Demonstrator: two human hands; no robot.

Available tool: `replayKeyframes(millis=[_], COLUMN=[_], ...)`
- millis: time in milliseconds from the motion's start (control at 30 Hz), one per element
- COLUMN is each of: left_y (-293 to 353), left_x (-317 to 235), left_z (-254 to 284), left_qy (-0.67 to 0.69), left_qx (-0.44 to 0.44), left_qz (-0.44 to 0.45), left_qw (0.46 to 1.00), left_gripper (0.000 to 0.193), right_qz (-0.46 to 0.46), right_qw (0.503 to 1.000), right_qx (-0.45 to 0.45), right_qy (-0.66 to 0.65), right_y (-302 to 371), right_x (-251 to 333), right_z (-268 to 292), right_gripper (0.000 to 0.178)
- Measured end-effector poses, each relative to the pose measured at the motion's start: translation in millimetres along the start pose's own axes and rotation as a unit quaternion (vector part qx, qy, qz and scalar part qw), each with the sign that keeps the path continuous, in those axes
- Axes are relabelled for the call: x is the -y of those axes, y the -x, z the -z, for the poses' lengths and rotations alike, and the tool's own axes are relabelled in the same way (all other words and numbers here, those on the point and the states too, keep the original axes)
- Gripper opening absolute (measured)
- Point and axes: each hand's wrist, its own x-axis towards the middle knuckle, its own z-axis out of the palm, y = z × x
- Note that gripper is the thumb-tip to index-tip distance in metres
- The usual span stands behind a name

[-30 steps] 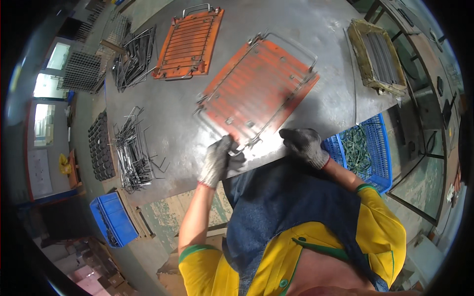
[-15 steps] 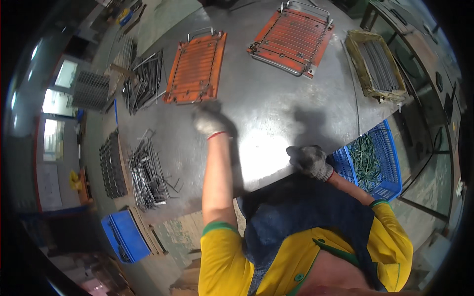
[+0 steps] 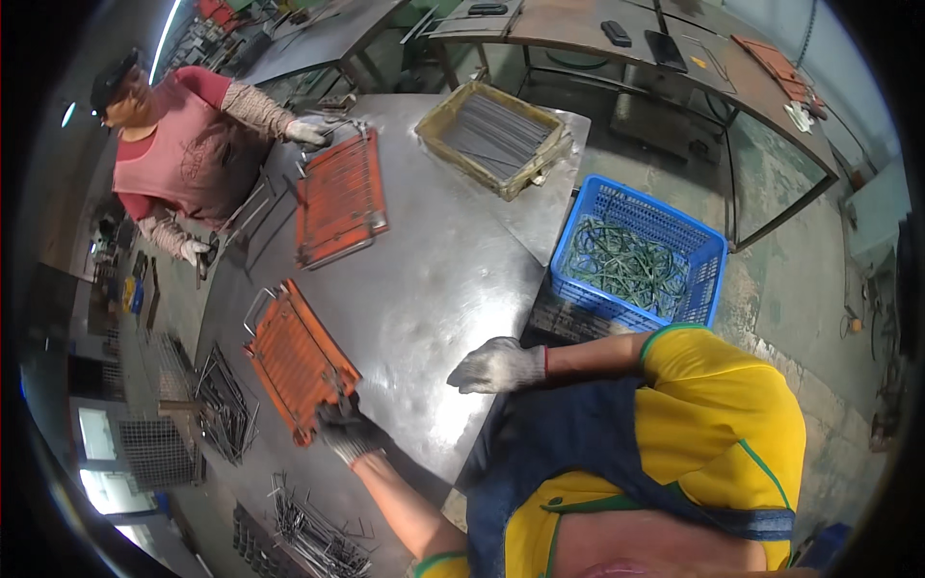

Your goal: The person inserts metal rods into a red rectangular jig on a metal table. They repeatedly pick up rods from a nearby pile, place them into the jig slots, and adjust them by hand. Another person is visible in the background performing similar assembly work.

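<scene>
My left hand (image 3: pixel 347 431), in a grey work glove, is closed at the near corner of an orange jig board (image 3: pixel 297 361). Thin metal rods and small clamps are fixed across that board, and a wire handle loop sticks out at its left side. My right hand (image 3: pixel 498 366), in a pale glove, is held just over the table's near edge. Its fingers are together and curled, and nothing shows in them. A second orange jig board (image 3: pixel 340 202), also with rods on it, lies farther back in front of a co-worker (image 3: pixel 198 149).
The metal table (image 3: pixel 424 289) carries a yellowish tray (image 3: pixel 533 181) of straight rods. A blue basket (image 3: pixel 718 279) with green strands stands at the table's right edge. Bent wire parts (image 3: pixel 226 405) and more wire pieces (image 3: pixel 313 530) lie at the left. Another workbench (image 3: pixel 578 34) stands behind.
The view has turned to the right, bringing in the co-worker at the far side. My left hand has come onto the orange jig board's near corner. My right hand is still near the table edge.
</scene>
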Motion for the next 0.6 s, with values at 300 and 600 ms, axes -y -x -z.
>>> replayKeyframes(millis=[300,600], left_y=[129.3,99.6], left_x=[-15.5,-34.3], left_z=[78.7,120.4], left_qy=[0.055,0.069], left_qx=[-0.074,0.076], left_qz=[0.157,0.288], left_qw=[0.983,0.952], left_gripper=[0.029,0.03], right_qz=[-0.244,-0.347], right_qw=[0.936,0.847], right_qx=[-0.237,0.049], right_qy=[0.096,0.4], right_y=[-77.7,-121.8], right_x=[-133.8,-223.0], right_z=[204.5,194.2], right_gripper=[0.039,0.026])
